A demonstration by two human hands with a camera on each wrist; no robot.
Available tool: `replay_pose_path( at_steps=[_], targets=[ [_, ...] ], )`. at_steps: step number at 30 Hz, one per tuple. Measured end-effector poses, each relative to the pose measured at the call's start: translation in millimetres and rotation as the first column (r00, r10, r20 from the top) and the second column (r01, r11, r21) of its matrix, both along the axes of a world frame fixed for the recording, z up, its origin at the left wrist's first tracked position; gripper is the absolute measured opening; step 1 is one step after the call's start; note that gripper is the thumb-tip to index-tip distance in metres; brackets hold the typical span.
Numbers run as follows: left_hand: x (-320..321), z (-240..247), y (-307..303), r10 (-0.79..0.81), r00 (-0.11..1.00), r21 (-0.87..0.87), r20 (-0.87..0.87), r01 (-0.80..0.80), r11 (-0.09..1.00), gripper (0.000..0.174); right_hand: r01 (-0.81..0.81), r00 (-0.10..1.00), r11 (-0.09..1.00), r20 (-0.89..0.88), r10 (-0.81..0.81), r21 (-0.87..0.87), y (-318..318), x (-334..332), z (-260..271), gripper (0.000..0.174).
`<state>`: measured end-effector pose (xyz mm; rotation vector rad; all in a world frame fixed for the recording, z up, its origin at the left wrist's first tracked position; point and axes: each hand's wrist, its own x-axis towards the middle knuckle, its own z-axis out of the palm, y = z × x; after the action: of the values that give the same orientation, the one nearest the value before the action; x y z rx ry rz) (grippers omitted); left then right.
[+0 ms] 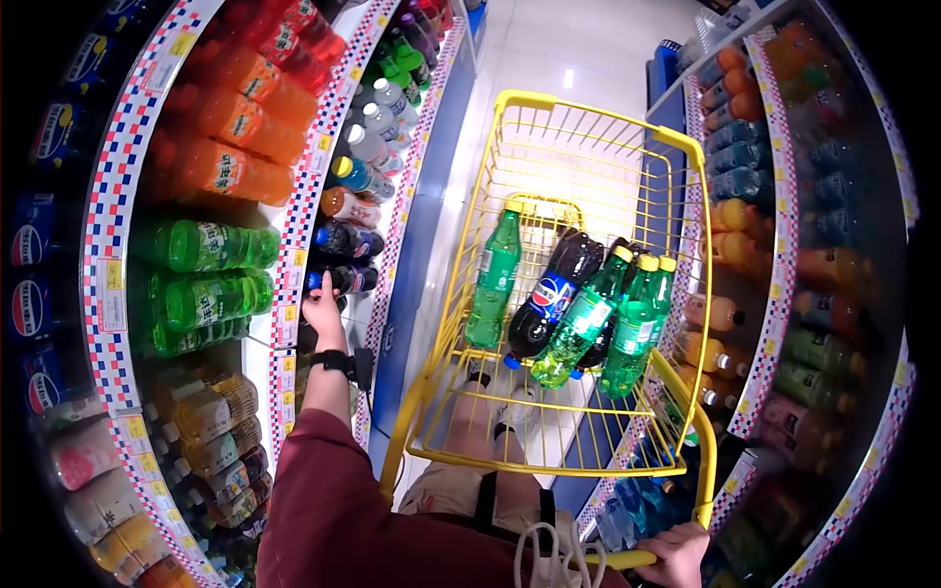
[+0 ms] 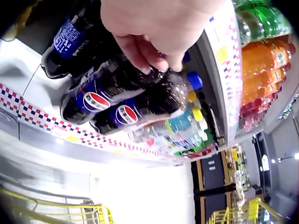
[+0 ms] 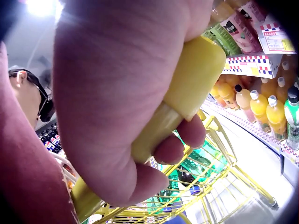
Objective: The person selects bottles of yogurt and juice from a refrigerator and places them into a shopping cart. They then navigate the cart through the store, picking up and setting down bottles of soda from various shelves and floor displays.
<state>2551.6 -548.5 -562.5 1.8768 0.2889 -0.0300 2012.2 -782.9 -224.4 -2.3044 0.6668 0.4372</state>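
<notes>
My left hand (image 1: 321, 310) reaches into the lower shelf on the left, among dark Pepsi bottles (image 1: 345, 280). In the left wrist view its curled fingers grip the top of a Pepsi bottle (image 2: 110, 88), covering the cap. Another Pepsi bottle (image 2: 140, 111) with a blue cap stands beside it, and a further one (image 2: 70, 44) is on the other side. My right hand (image 1: 676, 555) holds the yellow handle (image 3: 198, 70) of a shopping cart (image 1: 549, 100), fingers wrapped round it. Inside the cart lie several green soda bottles (image 1: 495, 279) and dark Pepsi bottles (image 1: 557, 289).
Orange soda bottles (image 1: 240, 122) and green bottles (image 1: 211, 245) fill the shelf above my left hand. A checkered shelf edge (image 1: 392, 230) runs along the aisle. On the right, another shelf holds juice bottles (image 1: 730, 216). White floor (image 1: 549, 49) stretches ahead of the cart.
</notes>
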Motion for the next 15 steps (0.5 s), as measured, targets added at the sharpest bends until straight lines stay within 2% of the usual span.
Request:
replay_pose_path(
  at_steps=[1,2,3,4,5,6,7,9,10,11,12,13,14,15],
  targets=[
    [-6,0,-1,0.015,0.998,-0.014,-0.054,-0.016,1.000,0.027,0.009,1.000,1.000,0.009,-0.009,0.000,0,-1,0,0.023],
    [-18,8,-6,0.085,0.986,-0.097,-0.146,-0.099,0.990,0.030,0.016,1.000,1.000,0.017,-0.016,-0.001,0,-3,0,0.023],
    [-40,59,-26,0.011,0.945,-0.145,-0.327,-0.062,0.987,0.031,0.020,1.000,1.000,0.016,-0.020,-0.006,-1,-3,0,0.023],
    [-48,97,-30,-0.194,0.868,-0.231,-0.457,0.095,0.968,0.027,0.014,1.000,1.000,0.022,-0.013,-0.018,-1,-4,1,0.023],
    [-53,130,-37,-0.390,0.736,-0.335,-0.554,0.232,0.913,0.024,0.008,1.000,0.999,0.029,-0.008,-0.031,0,-5,0,0.022],
    [-56,165,-47,-0.638,0.619,-0.310,-0.458,0.562,0.767,0.021,0.029,0.999,0.999,0.039,-0.028,-0.032,1,-7,0,0.021],
    [-60,200,-58,-0.826,0.419,-0.242,-0.376,0.816,0.524,0.019,0.032,0.999,0.999,0.040,-0.030,-0.033,3,-7,0,0.021],
    [-89,261,-101,-0.947,0.194,-0.122,-0.257,0.965,0.231,0.024,0.026,0.999,0.998,0.040,-0.024,-0.053,2,-5,1,0.021],
    [-99,274,-127,-0.955,-0.051,-0.047,-0.291,0.998,-0.039,0.024,0.029,0.998,0.998,0.052,-0.026,-0.054,2,-3,1,0.020],
    [-111,281,-151,-0.896,-0.276,0.017,-0.347,0.954,-0.301,0.025,0.020,0.999,0.998,0.032,-0.018,-0.064,4,-3,2,0.020],
    [-130,258,-168,-0.831,-0.392,0.103,-0.394,0.880,-0.464,0.032,0.001,0.999,0.997,0.049,0.003,-0.081,4,-3,1,0.019],
    [-153,222,-183,-0.729,-0.448,0.097,-0.518,0.815,-0.571,0.033,-0.015,0.997,0.995,0.069,0.022,-0.100,6,-5,1,0.019],
    [-178,176,-187,-0.678,-0.394,0.094,-0.621,0.821,-0.563,0.031,-0.016,0.994,0.994,0.104,0.028,-0.110,9,-8,-1,0.020],
    [-205,91,-183,-0.472,-0.481,0.160,-0.739,0.556,-0.816,0.027,-0.051,0.990,0.994,0.128,0.064,-0.100,8,-17,-5,0.019]
  ],
)
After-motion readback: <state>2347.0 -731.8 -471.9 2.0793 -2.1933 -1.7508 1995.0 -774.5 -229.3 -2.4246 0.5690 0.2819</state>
